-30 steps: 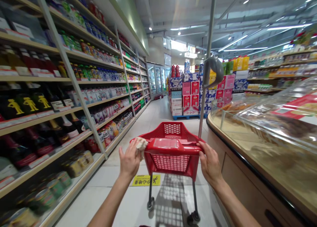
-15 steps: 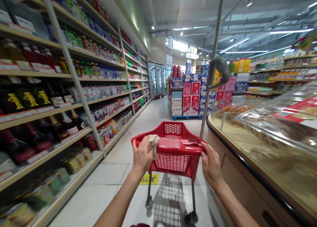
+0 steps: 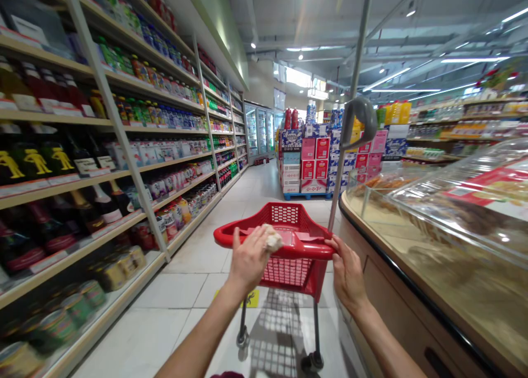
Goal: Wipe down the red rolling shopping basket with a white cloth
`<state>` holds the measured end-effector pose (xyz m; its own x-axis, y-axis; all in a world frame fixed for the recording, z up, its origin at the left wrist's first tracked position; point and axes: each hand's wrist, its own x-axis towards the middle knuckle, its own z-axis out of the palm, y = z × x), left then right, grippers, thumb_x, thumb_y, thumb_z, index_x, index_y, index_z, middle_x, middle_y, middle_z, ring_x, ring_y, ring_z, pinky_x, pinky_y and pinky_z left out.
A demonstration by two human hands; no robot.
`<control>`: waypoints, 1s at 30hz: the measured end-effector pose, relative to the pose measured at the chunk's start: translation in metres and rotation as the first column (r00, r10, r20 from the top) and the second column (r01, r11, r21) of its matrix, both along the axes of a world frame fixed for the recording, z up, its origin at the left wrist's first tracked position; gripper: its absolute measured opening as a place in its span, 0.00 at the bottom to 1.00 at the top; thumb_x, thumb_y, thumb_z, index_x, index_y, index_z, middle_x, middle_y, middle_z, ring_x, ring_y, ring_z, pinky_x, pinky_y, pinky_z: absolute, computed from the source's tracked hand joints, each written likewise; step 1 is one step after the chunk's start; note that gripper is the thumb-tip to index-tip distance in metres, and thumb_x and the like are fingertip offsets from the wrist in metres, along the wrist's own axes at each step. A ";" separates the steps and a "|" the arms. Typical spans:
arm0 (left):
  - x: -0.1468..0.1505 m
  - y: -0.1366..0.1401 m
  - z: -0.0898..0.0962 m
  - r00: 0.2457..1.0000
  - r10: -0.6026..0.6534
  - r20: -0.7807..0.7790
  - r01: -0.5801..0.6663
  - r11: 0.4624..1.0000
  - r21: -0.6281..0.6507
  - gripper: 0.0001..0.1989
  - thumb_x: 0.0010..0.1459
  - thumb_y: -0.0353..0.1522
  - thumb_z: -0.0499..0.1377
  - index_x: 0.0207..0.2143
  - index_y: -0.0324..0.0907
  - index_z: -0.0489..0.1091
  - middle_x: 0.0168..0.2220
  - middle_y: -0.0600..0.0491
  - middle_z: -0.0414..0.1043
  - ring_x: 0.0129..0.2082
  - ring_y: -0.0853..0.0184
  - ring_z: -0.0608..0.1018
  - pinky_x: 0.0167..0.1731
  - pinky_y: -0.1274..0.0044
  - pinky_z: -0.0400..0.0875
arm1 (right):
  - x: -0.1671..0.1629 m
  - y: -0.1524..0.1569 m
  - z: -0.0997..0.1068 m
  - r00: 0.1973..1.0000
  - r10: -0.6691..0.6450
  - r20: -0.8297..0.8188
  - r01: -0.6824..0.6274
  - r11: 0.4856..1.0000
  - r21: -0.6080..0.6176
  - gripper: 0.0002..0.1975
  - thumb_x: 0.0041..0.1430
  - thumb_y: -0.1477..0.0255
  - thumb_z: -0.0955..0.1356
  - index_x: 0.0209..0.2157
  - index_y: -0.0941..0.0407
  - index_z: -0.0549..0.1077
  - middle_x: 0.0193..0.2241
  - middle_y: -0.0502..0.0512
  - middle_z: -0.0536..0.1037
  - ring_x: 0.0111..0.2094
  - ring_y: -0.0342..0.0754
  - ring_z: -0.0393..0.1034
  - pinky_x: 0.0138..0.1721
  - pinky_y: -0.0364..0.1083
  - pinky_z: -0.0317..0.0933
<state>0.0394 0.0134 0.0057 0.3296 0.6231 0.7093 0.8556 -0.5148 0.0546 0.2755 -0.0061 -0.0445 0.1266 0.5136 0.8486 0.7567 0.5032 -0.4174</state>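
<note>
In front of me stands a red plastic shopping cart (image 3: 247,236) with a perforated basket and grey legs on casters. My left hand (image 3: 249,259) is closed on a crumpled off-white cloth or tissue (image 3: 272,238), which rests against the cart's handle left of its middle. At the right end of the handle, my right hand (image 3: 348,270) curls its fingers over the red rim, with the thumb at the near side. A grey pole with a hook-shaped top (image 3: 359,122) rises from the cart's right side. The handle hides part of the basket.
Tall shelves (image 3: 136,175) of bottles and cans line the left. A counter (image 3: 371,268) with clear-lidded food packs (image 3: 449,202) runs close along the right. Stacked drink cartons (image 3: 314,149) on a blue pallet stand ahead, with glass-door fridges (image 3: 258,127) farther back.
My left hand has slid right along the handle with the cloth. The cart has shifted slightly left in view. My right hand stays at the handle's right end.
</note>
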 end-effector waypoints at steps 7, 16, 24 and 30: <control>0.014 -0.004 -0.002 1.000 0.006 -0.012 -0.006 1.000 -0.004 0.17 0.57 0.32 0.46 0.49 0.45 0.61 0.52 0.49 0.63 0.52 0.64 0.64 0.56 0.55 0.38 | -0.008 0.003 -0.005 0.994 -0.069 -0.085 0.071 0.997 0.017 0.18 0.59 0.68 0.54 0.49 0.54 0.61 0.41 0.56 0.72 0.45 0.53 0.62 0.45 0.56 0.52; 0.017 -0.006 -0.008 0.995 -0.099 -0.027 0.099 0.995 -0.006 0.18 0.58 0.33 0.44 0.50 0.44 0.60 0.53 0.48 0.62 0.53 0.64 0.63 0.55 0.56 0.36 | 0.009 0.000 -0.003 0.999 0.011 0.035 -0.010 1.000 -0.003 0.18 0.58 0.68 0.56 0.51 0.53 0.58 0.41 0.55 0.73 0.46 0.51 0.63 0.44 0.55 0.55; -0.049 0.005 -0.006 0.988 0.145 0.044 -0.142 0.988 -0.067 0.19 0.56 0.30 0.44 0.50 0.47 0.59 0.51 0.48 0.64 0.52 0.63 0.65 0.53 0.53 0.44 | -0.003 0.002 -0.006 0.999 -0.035 -0.037 0.036 0.999 0.030 0.16 0.58 0.69 0.56 0.48 0.53 0.61 0.42 0.55 0.71 0.46 0.51 0.62 0.45 0.55 0.53; 0.014 -0.009 -0.003 0.985 -0.149 -0.089 0.146 0.989 -0.039 0.19 0.57 0.34 0.46 0.51 0.44 0.59 0.53 0.48 0.61 0.54 0.65 0.62 0.56 0.58 0.37 | 0.004 0.003 -0.006 1.000 -0.023 0.001 0.023 0.998 0.050 0.17 0.58 0.69 0.56 0.49 0.53 0.61 0.41 0.56 0.72 0.46 0.52 0.63 0.45 0.55 0.54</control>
<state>0.0533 0.0039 0.0031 0.4817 0.5852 0.6523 0.7727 -0.6347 -0.0012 0.2792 -0.0027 -0.0508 0.1366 0.4671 0.8736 0.7692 0.5057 -0.3906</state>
